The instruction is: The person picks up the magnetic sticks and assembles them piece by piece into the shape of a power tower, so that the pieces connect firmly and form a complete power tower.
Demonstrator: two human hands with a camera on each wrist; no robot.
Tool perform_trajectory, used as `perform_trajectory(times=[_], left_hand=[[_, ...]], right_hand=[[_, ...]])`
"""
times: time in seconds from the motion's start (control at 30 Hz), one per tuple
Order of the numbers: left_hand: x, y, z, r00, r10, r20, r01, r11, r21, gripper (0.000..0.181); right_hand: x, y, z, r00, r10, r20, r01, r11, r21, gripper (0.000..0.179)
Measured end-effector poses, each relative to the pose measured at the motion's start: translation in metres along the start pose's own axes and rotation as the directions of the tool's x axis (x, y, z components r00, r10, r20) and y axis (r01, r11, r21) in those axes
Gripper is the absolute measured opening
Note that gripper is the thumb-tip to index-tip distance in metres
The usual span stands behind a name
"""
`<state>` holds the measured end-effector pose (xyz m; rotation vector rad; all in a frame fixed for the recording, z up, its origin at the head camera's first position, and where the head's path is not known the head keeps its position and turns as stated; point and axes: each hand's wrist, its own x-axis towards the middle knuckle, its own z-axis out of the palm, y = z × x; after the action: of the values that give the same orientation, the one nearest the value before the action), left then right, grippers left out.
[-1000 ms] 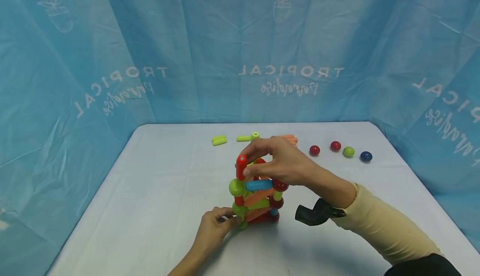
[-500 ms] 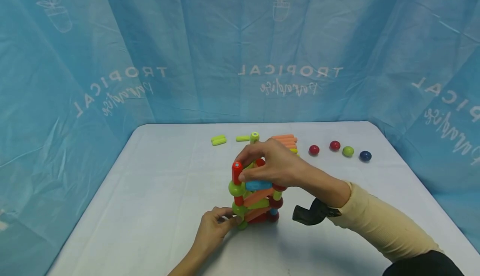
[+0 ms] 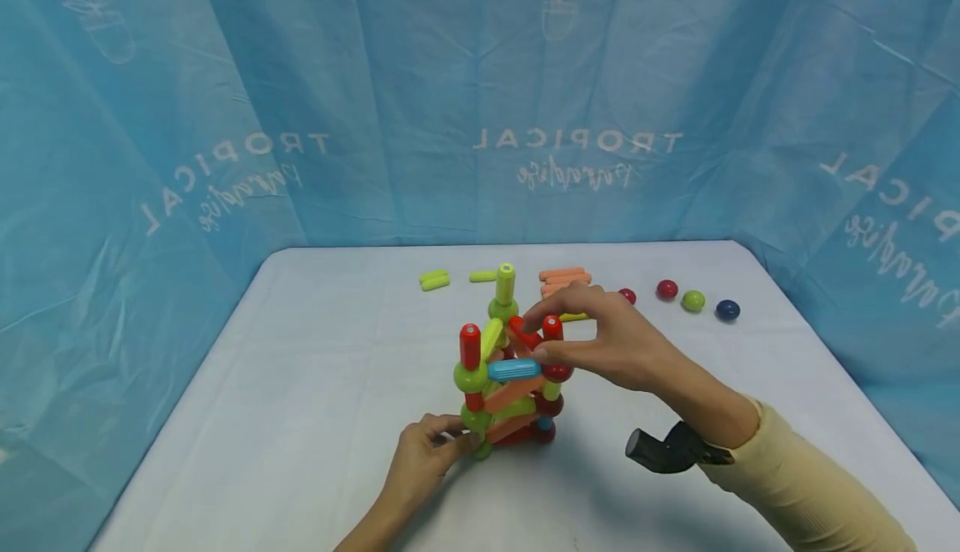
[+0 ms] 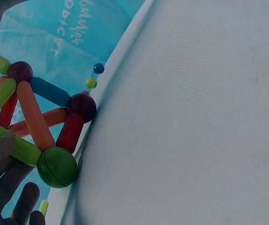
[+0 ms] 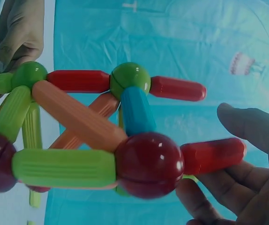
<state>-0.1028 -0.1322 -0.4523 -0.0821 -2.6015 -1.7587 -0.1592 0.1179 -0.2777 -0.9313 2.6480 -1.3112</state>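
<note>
A tower of coloured sticks and balls [image 3: 513, 369] stands upright on the white table. Low on its front left column, my left hand [image 3: 426, 452] pinches a green stick [image 4: 24, 151] just above the bottom green ball [image 4: 57, 167]. Around the red stick [image 3: 552, 328] on the front right corner hovers my right hand [image 3: 626, 339]; in the right wrist view its thumb is apart from the stick, its fingers close behind. Another upright red stick [image 3: 470, 347] tops the front left green ball [image 3: 471, 378]. At the back rises a lime stick [image 3: 506, 283].
Behind the tower lie several orange sticks [image 3: 564, 276] and a few lime sticks [image 3: 434, 279]. Red balls [image 3: 667, 289], a green ball [image 3: 693, 301] and a dark blue ball [image 3: 727, 310] sit at the back right. A blue printed curtain [image 3: 405, 118] surrounds the table.
My right hand has let go of the front left red stick, which now stands on its green ball, and has moved right to the front right red stick. My left hand keeps its place.
</note>
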Motion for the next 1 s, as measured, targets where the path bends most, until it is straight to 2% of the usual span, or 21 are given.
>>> perform_trajectory(times=[0.17, 0.33, 0.4, 0.47, 0.53, 0.6, 0.67, 0.7, 0.77, 0.83, 0.93, 1.0], left_hand=[[0.0, 0.0, -0.001, 1.0, -0.005, 0.001, 0.005, 1.0, -0.004, 0.016], [0.0, 0.0, -0.001, 1.0, -0.007, -0.001, 0.007, 1.0, -0.002, 0.015], [0.0, 0.0, -0.001, 1.0, -0.011, 0.001, 0.011, 1.0, -0.002, 0.015], [0.0, 0.0, -0.001, 1.0, -0.01, 0.004, 0.01, 1.0, -0.003, 0.015], [0.0, 0.0, -0.001, 1.0, -0.001, 0.001, 0.001, 1.0, -0.005, 0.015], [0.0, 0.0, -0.001, 1.0, 0.006, -0.006, -0.006, 1.0, -0.004, 0.015], [0.001, 0.001, -0.002, 1.0, 0.008, -0.011, -0.008, 1.0, -0.004, 0.015], [0.001, 0.001, -0.002, 1.0, 0.005, -0.011, -0.005, 1.0, -0.002, 0.015], [0.001, 0.001, -0.001, 1.0, -0.008, -0.005, 0.008, 1.0, 0.002, 0.015], [0.0, 0.001, -0.001, 1.0, -0.02, 0.003, 0.02, 1.0, 0.001, 0.016], [0.001, 0.002, 0.0, 1.0, -0.023, 0.01, 0.023, 1.0, -0.006, 0.016], [0.002, 0.002, 0.0, 1.0, -0.02, 0.016, 0.02, 1.0, -0.017, 0.016]], right_hand=[[-0.008, 0.008, -0.002, 0.997, 0.05, -0.06, -0.049, 0.999, 0.015, 0.03], [-0.013, 0.015, -0.003, 0.995, 0.012, -0.1, -0.006, 0.998, 0.059, 0.032], [-0.015, 0.023, -0.007, 0.988, -0.019, -0.154, 0.032, 0.996, 0.078, 0.032], [-0.015, 0.038, -0.014, 0.968, -0.025, -0.251, 0.045, 0.996, 0.072, 0.03], [-0.011, 0.065, -0.024, 0.931, -0.004, -0.365, 0.004, 1.0, 0.001, 0.029], [-0.004, 0.105, -0.035, 0.891, 0.046, -0.452, -0.1, 0.99, -0.097, 0.03], [0.001, 0.151, -0.046, 0.856, 0.121, -0.502, -0.242, 0.953, -0.182, 0.034], [0.002, 0.174, -0.05, 0.847, 0.157, -0.508, -0.296, 0.932, -0.207, 0.035], [0.002, 0.212, -0.055, 0.842, 0.25, -0.478, -0.395, 0.89, -0.229, 0.035], [0.002, 0.24, -0.055, 0.839, 0.336, -0.429, -0.462, 0.856, -0.233, 0.037], [0.006, 0.263, -0.048, 0.844, 0.414, -0.341, -0.505, 0.827, -0.247, 0.045], [0.012, 0.271, -0.043, 0.838, 0.449, -0.309, -0.527, 0.813, -0.247, 0.05]])
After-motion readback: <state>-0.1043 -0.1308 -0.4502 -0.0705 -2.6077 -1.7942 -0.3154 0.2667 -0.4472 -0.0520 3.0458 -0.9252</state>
